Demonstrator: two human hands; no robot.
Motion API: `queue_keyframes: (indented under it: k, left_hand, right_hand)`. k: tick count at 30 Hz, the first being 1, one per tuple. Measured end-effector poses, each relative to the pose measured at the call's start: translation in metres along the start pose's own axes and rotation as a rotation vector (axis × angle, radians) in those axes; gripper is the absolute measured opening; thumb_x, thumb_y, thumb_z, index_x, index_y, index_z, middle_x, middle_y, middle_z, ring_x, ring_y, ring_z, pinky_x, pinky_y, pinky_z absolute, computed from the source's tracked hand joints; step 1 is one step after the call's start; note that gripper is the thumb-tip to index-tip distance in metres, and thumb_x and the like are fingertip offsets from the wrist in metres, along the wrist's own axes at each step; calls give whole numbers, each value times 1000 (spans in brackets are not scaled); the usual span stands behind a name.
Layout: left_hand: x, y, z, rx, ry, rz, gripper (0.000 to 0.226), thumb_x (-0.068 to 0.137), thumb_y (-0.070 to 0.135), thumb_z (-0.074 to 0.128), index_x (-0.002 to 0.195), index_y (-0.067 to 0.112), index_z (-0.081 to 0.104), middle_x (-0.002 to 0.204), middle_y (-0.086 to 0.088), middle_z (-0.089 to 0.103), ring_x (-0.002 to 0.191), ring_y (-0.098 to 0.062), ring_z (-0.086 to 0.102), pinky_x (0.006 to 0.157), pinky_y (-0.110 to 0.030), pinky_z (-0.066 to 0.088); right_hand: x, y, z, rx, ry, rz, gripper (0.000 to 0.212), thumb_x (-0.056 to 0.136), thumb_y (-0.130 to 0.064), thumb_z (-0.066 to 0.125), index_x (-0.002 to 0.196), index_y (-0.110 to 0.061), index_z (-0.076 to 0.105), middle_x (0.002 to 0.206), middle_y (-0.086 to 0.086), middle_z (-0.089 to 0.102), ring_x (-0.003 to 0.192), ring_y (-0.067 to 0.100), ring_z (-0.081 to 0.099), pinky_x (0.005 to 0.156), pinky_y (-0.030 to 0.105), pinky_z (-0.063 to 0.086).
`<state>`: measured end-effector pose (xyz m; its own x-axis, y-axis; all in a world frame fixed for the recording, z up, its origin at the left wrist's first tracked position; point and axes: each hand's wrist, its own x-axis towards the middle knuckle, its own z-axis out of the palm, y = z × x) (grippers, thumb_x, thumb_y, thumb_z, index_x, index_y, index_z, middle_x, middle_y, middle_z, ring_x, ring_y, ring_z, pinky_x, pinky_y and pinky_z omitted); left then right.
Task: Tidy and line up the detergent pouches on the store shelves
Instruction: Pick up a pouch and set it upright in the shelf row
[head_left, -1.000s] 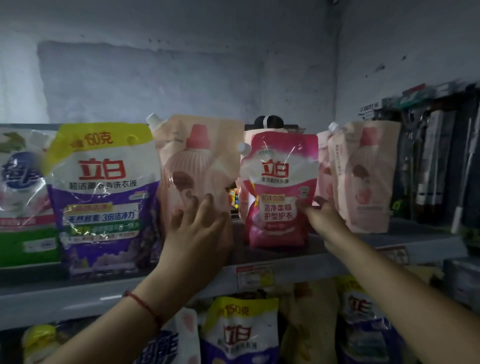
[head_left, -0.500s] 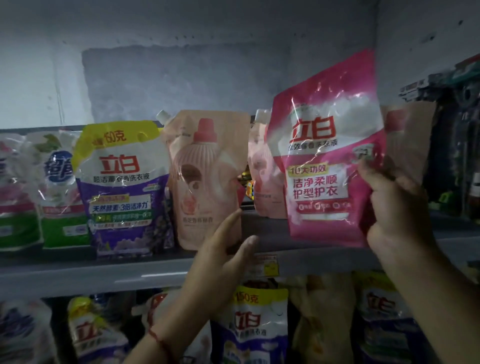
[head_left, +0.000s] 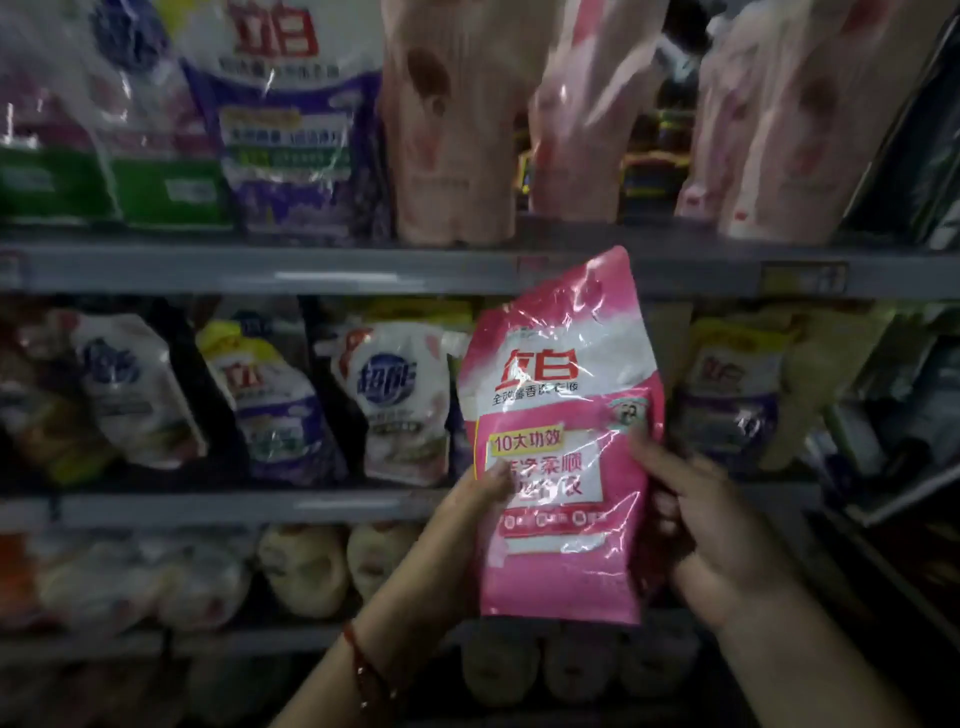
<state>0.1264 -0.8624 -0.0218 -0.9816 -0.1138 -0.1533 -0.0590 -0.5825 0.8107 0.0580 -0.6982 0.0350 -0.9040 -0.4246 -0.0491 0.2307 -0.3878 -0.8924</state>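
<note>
From my head camera, the pink pouch (head_left: 563, 441) stands almost upright in front of me, its long axis running top to bottom with the top corner leaning a little to the right, so the printed face looks straight back at me and the lettering reads the right way up. It is a glossy pink and white bag with big red characters near the top, a yellow banner reading "10" followed by more characters, a white panel of red text below that, and crinkled plastic catching glare all over. I hold it in the air in front of the shelving, its top overlapping the edge of the upper shelf (head_left: 260, 270) and its bottom reaching down past the middle shelf (head_left: 208, 506). My left hand (head_left: 470, 512) clamps the lower left edge, thumb pressed on the front near the white panel. My right hand (head_left: 711, 525) wraps the right edge, thumb on the front and fingers curled behind. A red string bracelet (head_left: 366, 670) sits on my left wrist. Pale pink pouches (head_left: 457, 119) and a purple pouch (head_left: 296, 124) stand on the upper shelf above; all are blurred.
</note>
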Motion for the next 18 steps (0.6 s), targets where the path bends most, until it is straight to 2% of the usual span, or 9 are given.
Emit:
queue_keyframes:
  k: [1,3,5,7,9,10,13,15,18]
  left_hand:
    - [-15,-13,-9,-56,31,-30,51,90,42,68,126,6,65,122,-22,68,103,-33,71,79,-43,59]
    - [-40,-36,-29,-204,65,-51,50,72,40,81,109,6,76,112,-21,72,93,-30,74,71,-38,60]
    - [-63,-61,-50,-342,97,-60,69,55,33,95,114,3,74,113,-22,71,91,-30,74,71,-38,61]
    - [-89,-79,-63,-417,125,-86,90,46,34,100,123,2,67,117,-23,69,92,-31,73,73,-40,61]
    - [-115,-89,-72,-382,148,-89,74,51,33,97,114,2,73,114,-24,70,90,-32,74,71,-40,61]
    - [-126,-89,-73,-364,154,-86,62,61,33,92,111,2,74,114,-24,70,90,-32,74,71,-40,61]
    - [-146,-91,-79,-238,224,6,43,94,25,61,131,3,59,123,-25,66,103,-37,70,80,-42,59]
    - [-154,-94,-82,-122,232,86,42,98,19,55,138,4,52,129,-26,63,114,-43,64,88,-47,56]
    - [-163,-98,-93,-20,328,141,49,90,17,60,136,4,50,127,-27,63,113,-45,64,90,-51,56]
  right_hand:
    - [-10,12,1,-46,-54,8,14,74,-20,69,86,-12,66,53,-3,62,42,6,54,43,16,44]
    - [-28,41,7,-132,-137,11,23,71,-18,73,93,-12,71,85,12,75,69,21,71,67,33,60]
    - [-46,68,14,-236,-159,9,25,68,-20,79,93,-16,74,98,16,74,84,27,71,82,45,57]
    - [-61,89,20,-308,-143,45,26,70,-22,79,94,-16,72,100,14,74,88,28,71,85,46,56]
    - [-75,104,23,-287,-167,126,34,74,-21,80,105,-15,68,106,13,73,96,31,70,87,48,55]
    - [-81,110,24,-262,-192,175,40,74,-21,80,111,-16,64,109,12,72,100,31,70,87,47,55]
    - [-100,124,26,-353,-253,250,55,73,-23,78,121,-21,50,113,5,71,97,22,72,80,41,59]
    - [-107,134,25,-390,-259,288,57,75,-26,76,123,-25,45,114,2,70,96,21,72,80,42,59]
    - [-109,147,27,-326,-270,333,62,73,-34,73,127,-32,44,114,-2,70,99,21,71,83,43,59]
